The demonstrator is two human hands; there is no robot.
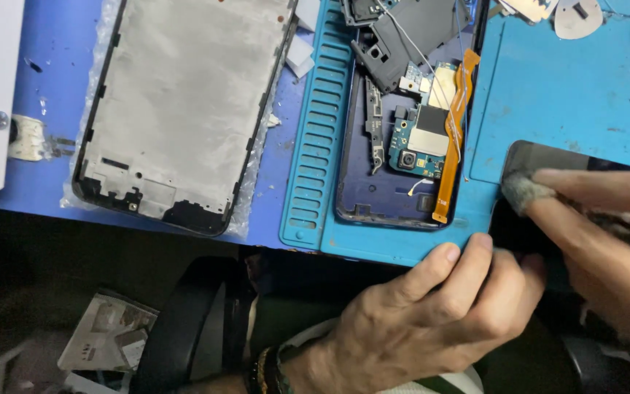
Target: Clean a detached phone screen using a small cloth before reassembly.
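My left hand (432, 314) grips the near edge of a dark phone screen panel (548, 157) at the front right of the blue mat. My right hand (607, 226) presses a small grey cloth pad (523, 191) on the panel's corner with its fingertips. Much of the panel is hidden under both hands.
An open phone back shell (373, 193) holds a blue circuit board (413, 138) and an orange flex cable (455, 117). A silver phone frame (184, 95) lies on bubble wrap at left. A teal ribbed mat (315, 146) covers the bench. Loose parts lie along the far edge.
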